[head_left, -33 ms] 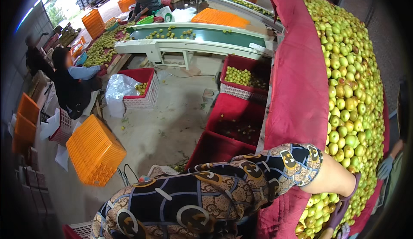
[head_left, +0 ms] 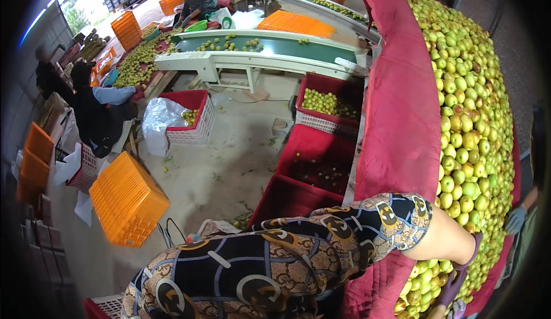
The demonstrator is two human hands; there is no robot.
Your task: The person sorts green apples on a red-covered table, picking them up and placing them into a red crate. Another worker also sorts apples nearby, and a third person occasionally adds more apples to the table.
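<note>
A deep heap of green-yellow fruit with brown patches, like jujubes [head_left: 468,147], fills the red-padded sorting bed [head_left: 396,118] on my right. My left arm, in a patterned sleeve, reaches across the padded edge, and my left hand [head_left: 474,251] in a purple glove is down at the fruit. Its fingers are mostly hidden behind the wrist. Close by at the lower edge, another stretch of purple glove with a bare wrist appears to be my right hand [head_left: 452,287], over the fruit. Whether either hand grips any fruit cannot be made out.
Red-lined crates [head_left: 313,158] stand beside the bed, some holding fruit. A green conveyor belt [head_left: 275,46] crosses ahead. Stacked orange crates [head_left: 129,198] sit at left. Another person's grey-blue glove [head_left: 515,221] rests at the bed's far right edge. Several people sit at the back left.
</note>
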